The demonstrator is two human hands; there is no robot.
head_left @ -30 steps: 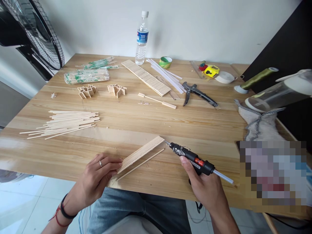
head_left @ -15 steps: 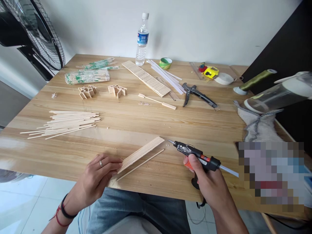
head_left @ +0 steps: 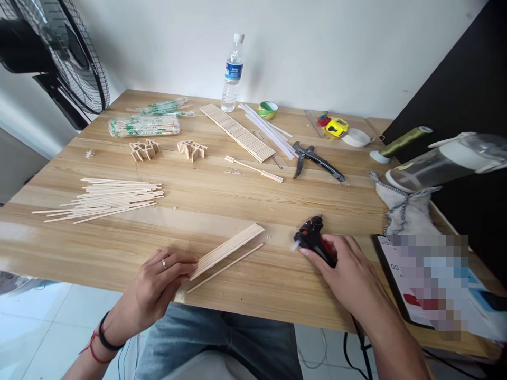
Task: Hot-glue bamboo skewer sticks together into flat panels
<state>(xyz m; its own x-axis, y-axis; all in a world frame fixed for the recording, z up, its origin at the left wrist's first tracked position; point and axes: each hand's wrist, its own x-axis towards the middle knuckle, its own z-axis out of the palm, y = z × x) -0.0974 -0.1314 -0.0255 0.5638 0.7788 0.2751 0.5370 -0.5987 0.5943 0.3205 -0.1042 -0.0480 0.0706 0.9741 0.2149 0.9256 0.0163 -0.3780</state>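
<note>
My left hand (head_left: 164, 279) is closed on the near end of a flat panel of thin wooden sticks (head_left: 229, 250), which lies slanted at the table's front. A single stick (head_left: 225, 268) lies beside the panel on its near side, one end by my left fingertips. To the right, my right hand (head_left: 348, 269) is wrapped round the handle of a black glue gun (head_left: 312, 237). The gun is turned, with a pale glue stick end showing at its left side. Farther left lies a loose pile of sticks (head_left: 114, 198).
Behind are a slatted panel (head_left: 237, 132), small stick bundles (head_left: 192, 149), wrapped sticks (head_left: 144, 125), a water bottle (head_left: 233, 74), white glue sticks (head_left: 269, 131), a black clamp-like tool (head_left: 319, 161) and a yellow tape measure (head_left: 336, 127). A tablet (head_left: 404, 285) lies at the right.
My right hand has turned the glue gun round, so its nozzle no longer points left at the panel, and has moved slightly right. My left hand stays on the panel. The view has shifted slightly.
</note>
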